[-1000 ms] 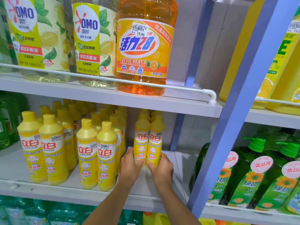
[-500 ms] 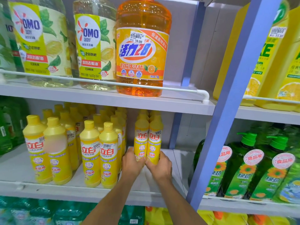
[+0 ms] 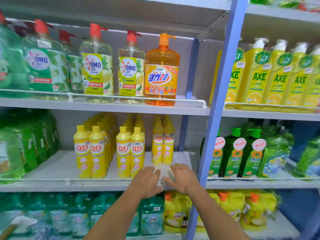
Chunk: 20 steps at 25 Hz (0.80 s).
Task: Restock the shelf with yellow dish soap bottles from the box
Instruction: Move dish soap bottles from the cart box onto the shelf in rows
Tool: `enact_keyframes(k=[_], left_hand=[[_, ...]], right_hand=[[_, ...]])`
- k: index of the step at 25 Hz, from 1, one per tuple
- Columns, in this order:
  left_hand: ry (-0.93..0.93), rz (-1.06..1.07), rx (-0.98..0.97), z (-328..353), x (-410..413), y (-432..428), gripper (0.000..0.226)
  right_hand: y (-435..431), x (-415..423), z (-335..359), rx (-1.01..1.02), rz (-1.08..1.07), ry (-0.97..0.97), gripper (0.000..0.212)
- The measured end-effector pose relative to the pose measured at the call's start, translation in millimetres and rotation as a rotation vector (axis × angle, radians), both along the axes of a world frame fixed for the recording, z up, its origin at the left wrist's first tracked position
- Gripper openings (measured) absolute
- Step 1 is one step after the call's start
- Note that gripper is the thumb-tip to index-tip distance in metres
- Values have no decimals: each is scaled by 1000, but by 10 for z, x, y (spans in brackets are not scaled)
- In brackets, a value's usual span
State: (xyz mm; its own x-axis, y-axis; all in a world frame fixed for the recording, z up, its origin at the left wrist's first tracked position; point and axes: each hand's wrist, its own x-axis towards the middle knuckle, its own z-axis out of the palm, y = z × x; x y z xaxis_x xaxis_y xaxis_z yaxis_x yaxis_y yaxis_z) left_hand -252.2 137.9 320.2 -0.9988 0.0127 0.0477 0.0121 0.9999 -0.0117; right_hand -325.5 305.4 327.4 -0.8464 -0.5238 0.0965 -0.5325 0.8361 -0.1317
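Note:
Yellow dish soap bottles stand in rows on the middle shelf (image 3: 58,170). The right-most pair of yellow bottles (image 3: 163,144) stands upright, set back from the shelf's front edge. Two more rows of yellow bottles (image 3: 129,151) stand to its left. My left hand (image 3: 147,181) and my right hand (image 3: 181,177) hover at the shelf's front edge, just in front of that pair, fingers spread, holding nothing. No box is in view.
A blue upright post (image 3: 220,101) borders the bay on the right. Large pump bottles, among them an orange bottle (image 3: 161,75), fill the shelf above behind a white rail. Green bottles (image 3: 235,153) stand right of the post. Refill pouches (image 3: 174,213) sit on the shelf below.
Both hands have let go of the right-most pair of yellow bottles and drawn back toward me. The view has pulled back and risen, showing more shelves.

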Motion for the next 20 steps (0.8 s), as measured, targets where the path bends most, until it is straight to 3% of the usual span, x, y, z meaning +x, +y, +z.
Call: enact_keyframes(k=[5, 9, 15, 20], left_hand=[[8, -8, -72, -111, 1068, -225, 70], [-50, 62, -13, -513, 1895, -516, 67], [-243, 204, 134, -1460, 2923, -963, 66], [-376, 313, 134, -2178, 3410, -1154, 66]], right_hand=[[-167, 977, 16, 43, 23, 40, 79], [-465, 1703, -238, 54, 83, 46, 78], [-991, 2481, -1108, 98, 183, -122, 74], [-1189, 2786, -1939, 174, 215, -287, 73]])
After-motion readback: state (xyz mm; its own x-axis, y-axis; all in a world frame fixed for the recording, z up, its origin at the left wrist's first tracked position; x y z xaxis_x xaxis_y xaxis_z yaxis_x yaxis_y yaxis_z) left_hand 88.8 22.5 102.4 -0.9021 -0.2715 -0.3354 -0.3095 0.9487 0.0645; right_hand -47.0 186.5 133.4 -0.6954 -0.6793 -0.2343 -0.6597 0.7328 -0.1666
